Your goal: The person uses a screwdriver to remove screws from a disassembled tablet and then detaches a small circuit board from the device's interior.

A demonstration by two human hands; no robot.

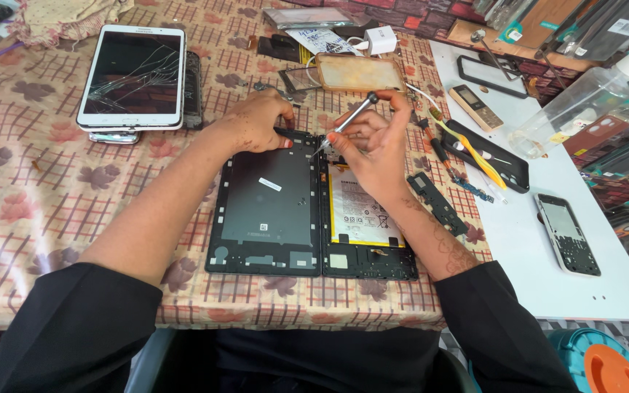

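Nearest, the opened tablet lies flat on the worktop, back cover to the left, battery half to the right. The right hand has its fingers pinching a screwdriver, tip down on the tablet's top edge. The left hand presses curled fingers on the cover's upper rim. Farther left lies a cracked white tablet.

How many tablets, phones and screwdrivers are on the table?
Tablets: 2, a white tablet with a cracked screen and an opened black tablet lying in two halves
Phones: 2, a slim dark smartphone and a small gold keypad phone
Screwdrivers: 1, a silver metal screwdriver in the right hand
Total: 5
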